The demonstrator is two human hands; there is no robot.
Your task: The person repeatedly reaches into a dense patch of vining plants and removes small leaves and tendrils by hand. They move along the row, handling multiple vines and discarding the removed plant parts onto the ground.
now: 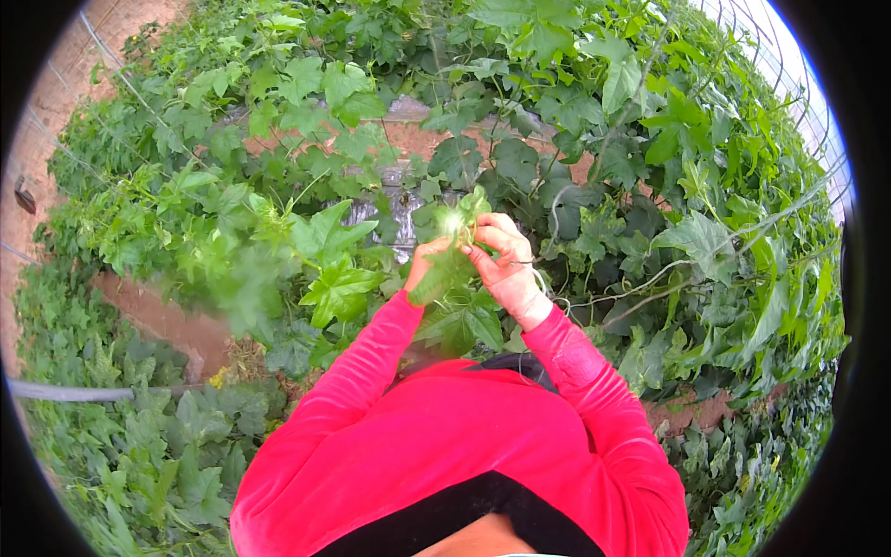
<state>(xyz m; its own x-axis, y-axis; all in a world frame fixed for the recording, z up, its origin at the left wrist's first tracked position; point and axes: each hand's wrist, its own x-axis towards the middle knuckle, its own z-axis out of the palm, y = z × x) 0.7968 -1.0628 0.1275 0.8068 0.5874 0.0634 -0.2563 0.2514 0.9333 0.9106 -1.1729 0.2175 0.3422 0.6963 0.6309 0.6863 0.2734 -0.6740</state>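
My right hand point(507, 268) pinches a leafy vine shoot point(468, 209) between thumb and fingertips in front of my chest. Opposite it, my left hand point(424, 263) closes on the same shoot from the left, partly covered by a blurred leaf point(442, 275). The shoot's pale tip is overexposed, so its fine detail is lost. A thin, light-coloured tendril or cord point(539, 280) curves beside my right wrist. Just below the hands spreads a broad lobed leaf point(463, 322), close to my red top.
Dense lobed vine foliage surrounds me. Strings or wires point(779, 216) run in from the right, joined by dry stems. Shiny plastic mulch point(400, 216) and brown soil point(411, 139) show between the plants. A grey pipe point(69, 391) crosses at lower left; a dirt path point(35, 153) borders the left.
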